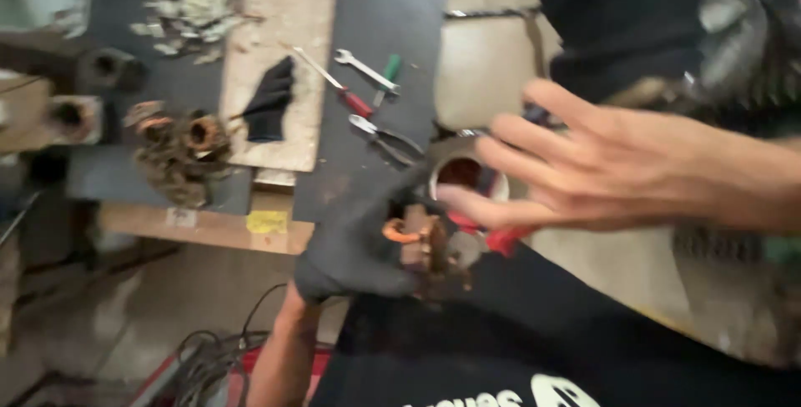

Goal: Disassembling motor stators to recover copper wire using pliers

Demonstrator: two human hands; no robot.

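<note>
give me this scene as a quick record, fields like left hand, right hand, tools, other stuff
left hand: in a dark glove, gripping a small metal part with copper windings
right hand: bare, fingers spread, blurred, reaching over the part; whether it grips anything cannot be told
tools: red-handled screwdriver, wrench, pliers and a green-handled tool lie apart from both hands on the dark bench top
other: dark cloth on a pale board; coil scrap at left

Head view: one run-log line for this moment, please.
left hand: gloved, gripping copper-wound part | right hand: bare, fingers spread over part, red-handled tool under it | bench: wrench, screwdriver, pliers
</note>
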